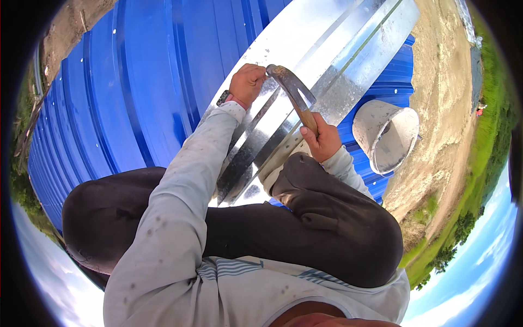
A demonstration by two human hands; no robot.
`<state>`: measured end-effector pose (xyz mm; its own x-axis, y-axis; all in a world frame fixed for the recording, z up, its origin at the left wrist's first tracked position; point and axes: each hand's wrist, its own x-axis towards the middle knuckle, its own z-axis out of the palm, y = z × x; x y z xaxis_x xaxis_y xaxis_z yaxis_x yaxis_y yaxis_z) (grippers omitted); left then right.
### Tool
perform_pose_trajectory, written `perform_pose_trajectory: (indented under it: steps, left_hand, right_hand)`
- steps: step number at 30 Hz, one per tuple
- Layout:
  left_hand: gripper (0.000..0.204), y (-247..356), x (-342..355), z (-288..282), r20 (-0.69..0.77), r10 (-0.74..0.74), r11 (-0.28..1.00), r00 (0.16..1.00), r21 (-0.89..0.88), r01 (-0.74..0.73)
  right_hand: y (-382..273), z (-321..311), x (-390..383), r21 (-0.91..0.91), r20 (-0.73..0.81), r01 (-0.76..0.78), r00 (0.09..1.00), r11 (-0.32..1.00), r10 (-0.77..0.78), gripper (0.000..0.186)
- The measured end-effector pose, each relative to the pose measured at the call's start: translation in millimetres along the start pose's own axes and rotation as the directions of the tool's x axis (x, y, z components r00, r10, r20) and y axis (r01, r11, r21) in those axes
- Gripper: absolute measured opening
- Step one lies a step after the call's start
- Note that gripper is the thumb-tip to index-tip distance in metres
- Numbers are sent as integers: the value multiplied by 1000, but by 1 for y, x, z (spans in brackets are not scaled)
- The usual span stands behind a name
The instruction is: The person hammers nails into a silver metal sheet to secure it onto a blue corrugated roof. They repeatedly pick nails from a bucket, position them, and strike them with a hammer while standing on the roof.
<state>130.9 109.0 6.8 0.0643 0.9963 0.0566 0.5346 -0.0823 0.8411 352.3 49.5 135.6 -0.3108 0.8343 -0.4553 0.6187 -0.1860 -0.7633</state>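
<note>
My right hand (324,139) is wrapped round the wooden handle of a claw hammer (294,91). The hammer's striking end is beside the fingertips of my left hand (248,84), and its claw points right. The left fingers are pinched together against a shiny silver metal sheet (291,32); whatever they hold, if anything, is too small to make out. This long, ridged sheet lies over blue corrugated roofing (147,82). A dark watch (223,97) is on my left wrist.
A stained white bucket (376,122) lies tilted on the blue roofing by my right arm. My bent legs (338,223) in dark trousers are close below my hands. Beyond the roof's right edge, bare earth (441,109) and green grass (490,103) lie lower down.
</note>
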Motion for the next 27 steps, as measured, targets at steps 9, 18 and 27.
perform_pose_trajectory:
  steps: [9,18,27]
  left_hand:
    - [10,-1,1,-3,10,-21,1000,1000,18,21]
    - [11,3,-2,2,-33,-68,997,997,22,69]
    - [12,9,1,-2,-45,-100,995,994,23,101]
  right_hand:
    - [-25,-21,-1,67,28,71,997,995,-73,40]
    - [13,7,7,-203,36,-67,996,977,76,36]
    - [-24,-22,-7,81,-205,420,894,904,-398,38]
